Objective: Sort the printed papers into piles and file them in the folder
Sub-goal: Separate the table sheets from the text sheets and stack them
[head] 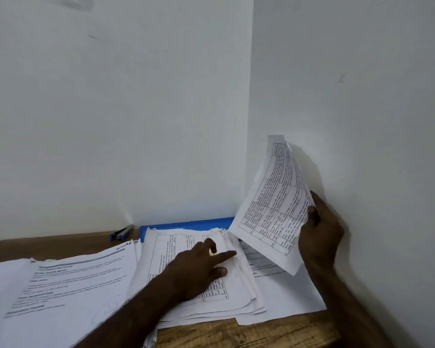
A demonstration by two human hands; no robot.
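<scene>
The wooden tabletop point(261, 332) carries at least two heaps: a left pile point(68, 285) of text pages and a middle pile point(186, 243) of table pages, with loose sheets point(286, 295) to its right. The blue folder point(186, 225) lies beneath them against the wall, nothing visibly filed in it. So sorting looks under way, with filing all to come. A sheaf point(274, 202) stands lifted, gripped at its edge by the right hand point(322, 227). The left hand point(201, 267) presses on the middle pile, forefinger stretched, gripping nothing.

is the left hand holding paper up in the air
No, the left hand presses on the middle pile on the desk; the right hand holds the raised sheets.
</scene>
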